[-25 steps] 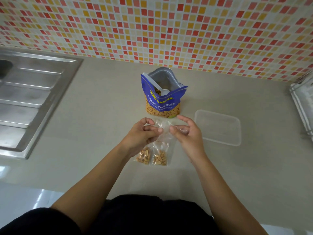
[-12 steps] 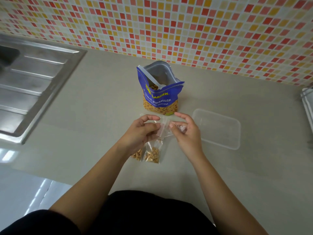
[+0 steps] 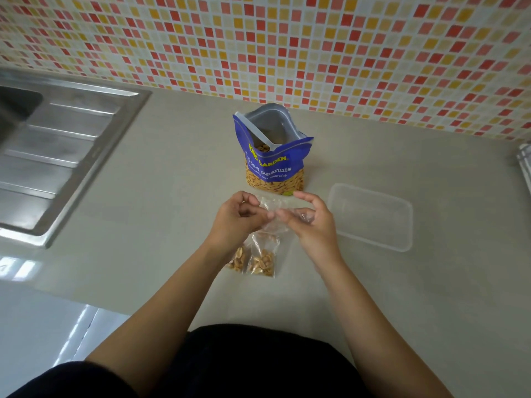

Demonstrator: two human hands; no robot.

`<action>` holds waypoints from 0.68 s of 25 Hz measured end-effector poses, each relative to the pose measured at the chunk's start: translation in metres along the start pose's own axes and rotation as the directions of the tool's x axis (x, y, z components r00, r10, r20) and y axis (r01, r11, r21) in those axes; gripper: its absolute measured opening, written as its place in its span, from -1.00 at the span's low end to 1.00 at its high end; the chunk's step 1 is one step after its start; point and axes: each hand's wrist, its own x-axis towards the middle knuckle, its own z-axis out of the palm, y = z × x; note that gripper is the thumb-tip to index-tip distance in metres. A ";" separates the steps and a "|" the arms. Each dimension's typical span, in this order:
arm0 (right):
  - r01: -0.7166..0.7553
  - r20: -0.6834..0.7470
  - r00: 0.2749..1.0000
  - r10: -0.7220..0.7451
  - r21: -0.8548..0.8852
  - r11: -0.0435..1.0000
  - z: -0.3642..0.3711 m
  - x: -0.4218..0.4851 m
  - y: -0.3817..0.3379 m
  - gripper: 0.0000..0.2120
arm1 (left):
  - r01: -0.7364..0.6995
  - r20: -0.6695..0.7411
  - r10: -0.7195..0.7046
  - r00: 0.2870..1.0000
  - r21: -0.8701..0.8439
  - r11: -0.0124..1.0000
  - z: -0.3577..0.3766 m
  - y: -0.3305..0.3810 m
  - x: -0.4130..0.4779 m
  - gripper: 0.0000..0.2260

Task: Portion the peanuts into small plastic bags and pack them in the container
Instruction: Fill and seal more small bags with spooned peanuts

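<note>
while my left hand (image 3: 235, 216) and right hand (image 3: 313, 225) both pinch the empty small bag (image 3: 271, 208) just near of the peanut pouch (image 3: 273, 165), i'd rub its mouth apart before scooping; the filled bags (image 3: 261, 259) lie nearer, the container (image 3: 370, 216) right.

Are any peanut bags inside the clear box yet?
No, the clear box looks bare, and the filled small bags lie on the counter to its left.

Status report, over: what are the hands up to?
Left hand, right hand pinching a clear bag. Two filled bags on counter. Container empty, nothing blocking.
</note>
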 end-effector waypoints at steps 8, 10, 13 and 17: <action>0.050 0.074 0.996 -0.050 0.008 0.999 0.007 0.001 -0.006 -0.62 | 0.259 0.110 -0.237 0.965 -0.522 0.813 -0.003 -0.007 0.010 -0.80; 0.029 0.079 0.996 -0.031 0.019 0.999 0.005 0.000 -0.006 -0.60 | 0.238 0.108 -0.212 0.971 -0.477 0.846 -0.004 -0.004 0.012 -0.80; -0.121 0.073 0.991 0.113 0.108 0.987 -0.001 -0.001 -0.005 -0.52 | 0.057 0.068 -0.052 0.996 -0.079 0.995 -0.010 0.005 0.015 -0.77; -0.243 0.190 0.960 0.205 0.202 0.949 -0.007 -0.001 -0.005 -0.43 | -0.042 0.043 0.035 0.998 0.182 0.982 -0.015 0.018 0.014 -0.78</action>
